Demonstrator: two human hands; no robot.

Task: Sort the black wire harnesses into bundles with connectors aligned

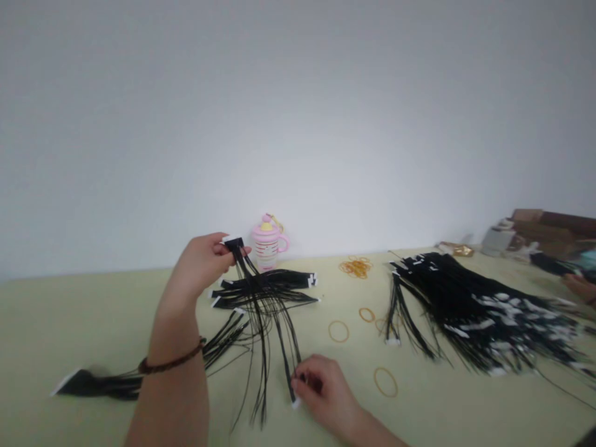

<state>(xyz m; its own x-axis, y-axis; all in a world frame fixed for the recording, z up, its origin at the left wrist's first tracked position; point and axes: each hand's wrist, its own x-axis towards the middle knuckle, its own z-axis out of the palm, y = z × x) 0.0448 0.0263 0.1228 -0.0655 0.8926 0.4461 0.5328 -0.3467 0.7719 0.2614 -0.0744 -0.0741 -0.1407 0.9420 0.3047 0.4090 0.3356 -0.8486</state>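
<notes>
A black wire harness [255, 298] with white connectors hangs from my left hand [207, 264], which pinches its wide upper connector above the table. My right hand [321, 391] is closed on a strand of the same harness, just above the small white connector at its lower end. The other strands dangle loose between my hands. Behind them lie several bundled black harnesses [265, 287] side by side. Another harness [105, 385] stretches out to the left, partly hidden by my left forearm.
Loose rubber bands [338, 331] lie right of centre, with a pile of rubber bands [356, 267] farther back. A large heap of black harnesses [465, 298] covers the right side. A pink cup [266, 245] stands by the wall. Another person's hand [580, 287] shows at the right edge.
</notes>
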